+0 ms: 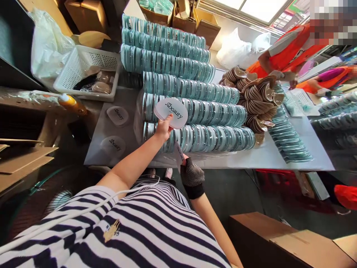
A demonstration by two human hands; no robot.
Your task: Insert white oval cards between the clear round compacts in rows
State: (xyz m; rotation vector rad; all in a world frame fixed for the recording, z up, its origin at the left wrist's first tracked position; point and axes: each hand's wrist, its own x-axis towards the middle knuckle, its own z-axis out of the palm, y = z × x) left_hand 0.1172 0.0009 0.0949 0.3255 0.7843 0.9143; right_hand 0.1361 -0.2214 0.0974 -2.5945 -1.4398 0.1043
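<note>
My bare left hand [164,128] is closed on a stack of rounded white cards [174,108] printed "Sbeauty", thumb on top. Below and to its right, my right hand [192,173], in a dark fingerless glove, pinches a single white printed card [179,154] seen nearly edge-on. Both hands are over the near edge of the table, close to the front row of clear round plastic cases [200,137]. More rows of the same cases lie behind it. Two like cards, an upper card [117,116] and a lower card [113,146], lie flat on the table's left end.
A white perforated basket [83,61] with bagged items stands at the left back. Brown curved pieces [256,96] are heaped right of the rows, beside a slanting line of clear parts [290,130]. A co-worker in an orange vest [292,48] stands across the table. Cardboard boxes [292,238] sit lower right.
</note>
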